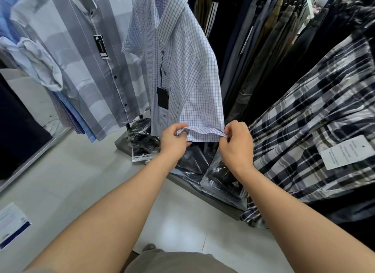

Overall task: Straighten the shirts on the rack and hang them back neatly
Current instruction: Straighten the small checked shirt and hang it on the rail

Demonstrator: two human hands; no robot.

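A white short-sleeved shirt with a fine blue check [188, 73] hangs upright just above the hands, buttoned down the front, a black tag [163, 98] dangling on a string at mid-front. Its hem is stretched between the left hand [174, 140] and the right hand [237, 144], each pinching the bottom edge. Up and left of the left hand hangs a grey-and-white striped shirt [85, 69] with dark buttons.

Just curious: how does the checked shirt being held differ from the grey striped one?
The checked shirt has a fine grid; the grey striped shirt, broad bands. Left hand and right hand pinch the checked shirt's hem; the striped one hangs untouched. Both carry dark tags.
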